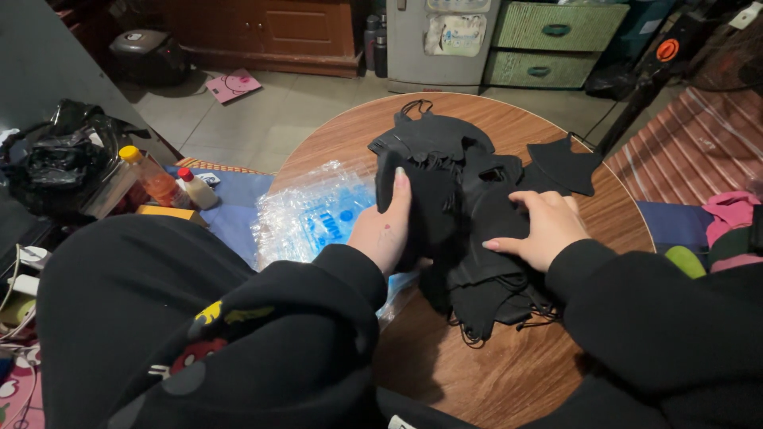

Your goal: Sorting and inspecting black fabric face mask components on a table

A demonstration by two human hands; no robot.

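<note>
A heap of black fabric face masks [469, 206] with thin ear loops lies on a round wooden table [477, 373]. My left hand [385, 226] grips the left edge of the heap, thumb up along a mask. My right hand [540, 226] rests flat on top of the heap, fingers pointing left. One black mask [564, 165] lies apart at the right. A clear plastic packet with blue print [318, 214] lies under and left of my left hand. Both arms wear black sleeves.
Bottles with yellow and red caps [163, 181] stand at the left by black bags [60, 163]. A green drawer unit [552, 44] and wooden cabinet [270, 32] stand at the back. A striped mat [699, 143] and pink cloth [731, 210] lie at the right.
</note>
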